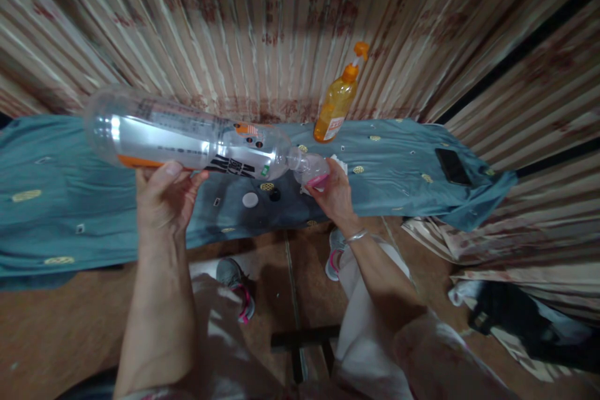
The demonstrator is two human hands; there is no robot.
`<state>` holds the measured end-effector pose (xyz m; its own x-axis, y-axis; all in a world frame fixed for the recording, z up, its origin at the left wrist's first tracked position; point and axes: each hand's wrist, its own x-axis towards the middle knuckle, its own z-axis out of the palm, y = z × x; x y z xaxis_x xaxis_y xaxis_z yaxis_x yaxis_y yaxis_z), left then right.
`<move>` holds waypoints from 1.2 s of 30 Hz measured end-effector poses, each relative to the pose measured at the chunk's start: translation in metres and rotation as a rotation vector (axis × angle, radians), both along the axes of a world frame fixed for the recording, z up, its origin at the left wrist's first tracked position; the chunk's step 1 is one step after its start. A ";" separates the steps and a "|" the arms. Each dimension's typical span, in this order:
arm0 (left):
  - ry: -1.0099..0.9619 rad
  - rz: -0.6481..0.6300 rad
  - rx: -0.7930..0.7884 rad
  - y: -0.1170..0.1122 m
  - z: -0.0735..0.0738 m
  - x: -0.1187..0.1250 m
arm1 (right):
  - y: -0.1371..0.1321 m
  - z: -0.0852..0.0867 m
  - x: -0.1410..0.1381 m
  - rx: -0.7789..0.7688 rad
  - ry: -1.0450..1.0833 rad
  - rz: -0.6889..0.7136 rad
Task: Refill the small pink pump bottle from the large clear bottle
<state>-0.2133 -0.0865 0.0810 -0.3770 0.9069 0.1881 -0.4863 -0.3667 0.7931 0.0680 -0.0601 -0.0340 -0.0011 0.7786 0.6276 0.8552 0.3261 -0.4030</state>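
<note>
My left hand point(166, 197) grips a large clear plastic bottle point(187, 137) with a silver and orange label from below. The bottle lies tipped on its side in the air, its neck pointing right. At its mouth, my right hand point(335, 194) holds a small clear container with a pink part point(315, 175). The bottle's neck meets or enters this container; which of the two I cannot tell. Something white, like crumpled tissue point(341, 164), shows behind my right fingers. Below the bottle, a white round cap point(250, 200) and a dark round cap point(275, 195) lie on the cloth.
A pump bottle of orange liquid point(335, 103) stands at the table's back edge. A black phone point(452, 166) lies at the right on the blue-green tablecloth point(384, 187). Patterned curtains point(262, 31) hang behind. Dark cloth items point(520, 319) are at the lower right.
</note>
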 end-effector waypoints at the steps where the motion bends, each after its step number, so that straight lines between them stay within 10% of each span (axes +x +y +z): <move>1: 0.000 0.004 -0.004 0.000 0.000 0.000 | 0.000 0.000 0.000 -0.001 0.001 0.001; 36: 0.004 -0.024 0.003 0.000 0.002 0.007 | 0.000 0.002 0.003 -0.059 -0.003 -0.001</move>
<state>-0.2062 -0.0862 0.0831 -0.3546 0.9150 0.1923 -0.4917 -0.3574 0.7941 0.0709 -0.0601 -0.0321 -0.0021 0.8140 0.5808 0.8570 0.3008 -0.4185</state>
